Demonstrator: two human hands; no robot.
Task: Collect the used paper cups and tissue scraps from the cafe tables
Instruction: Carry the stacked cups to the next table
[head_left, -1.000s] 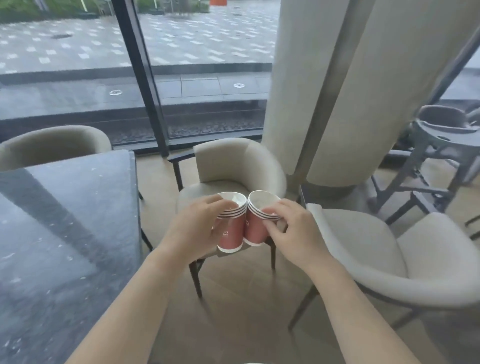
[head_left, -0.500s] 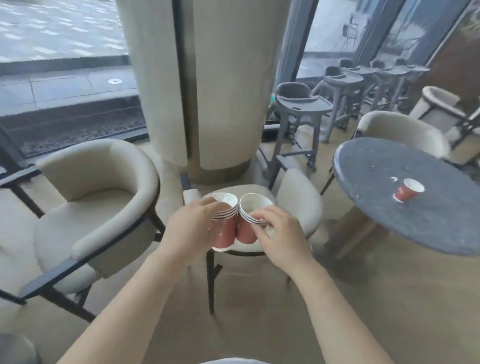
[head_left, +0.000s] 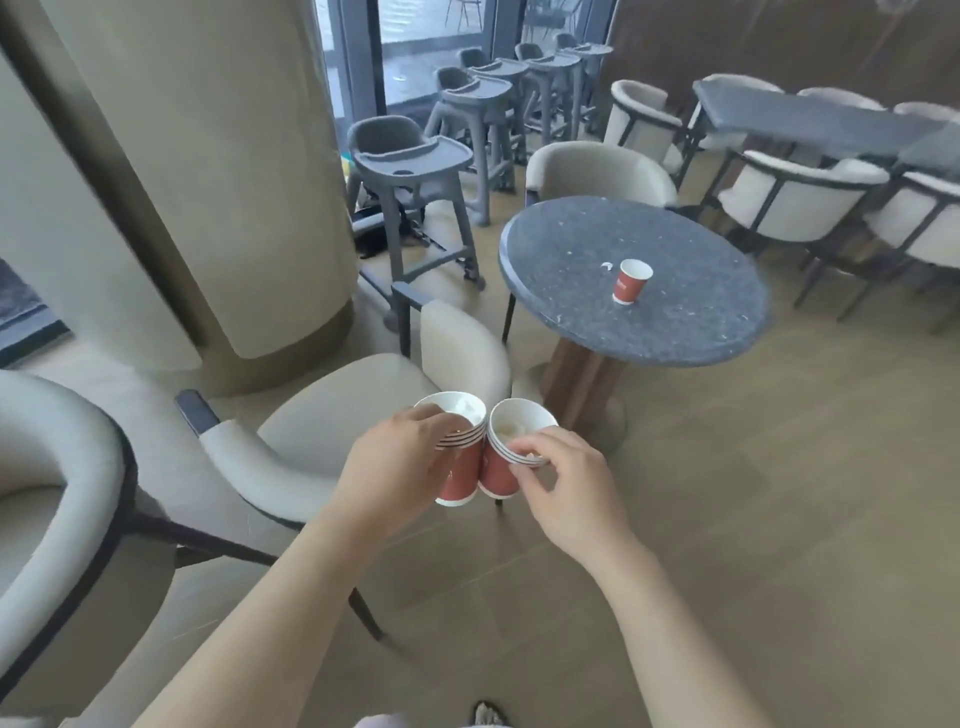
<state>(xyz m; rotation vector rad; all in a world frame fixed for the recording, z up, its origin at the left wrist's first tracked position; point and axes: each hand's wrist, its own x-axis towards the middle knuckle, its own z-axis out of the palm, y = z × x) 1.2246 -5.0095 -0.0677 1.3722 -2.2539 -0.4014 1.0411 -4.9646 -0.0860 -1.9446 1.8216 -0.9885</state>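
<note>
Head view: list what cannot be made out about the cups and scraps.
Head view only:
- Left stack: left hand covers it, cup count unclear.
- Right stack: white contents blurred; right hand hides near rim.
- Table cup: its wall hides the contents.
- White scrap beside it: too small to identify.

The left hand (head_left: 395, 467) grips a nested stack of red cups (head_left: 457, 452); the right hand (head_left: 566, 488) pinches a second stack (head_left: 506, 462), the two touching. Farther right, a lone red cup (head_left: 629, 280) stands upright on the round grey table (head_left: 571, 322), a white scrap (head_left: 605, 266) just beside it.
</note>
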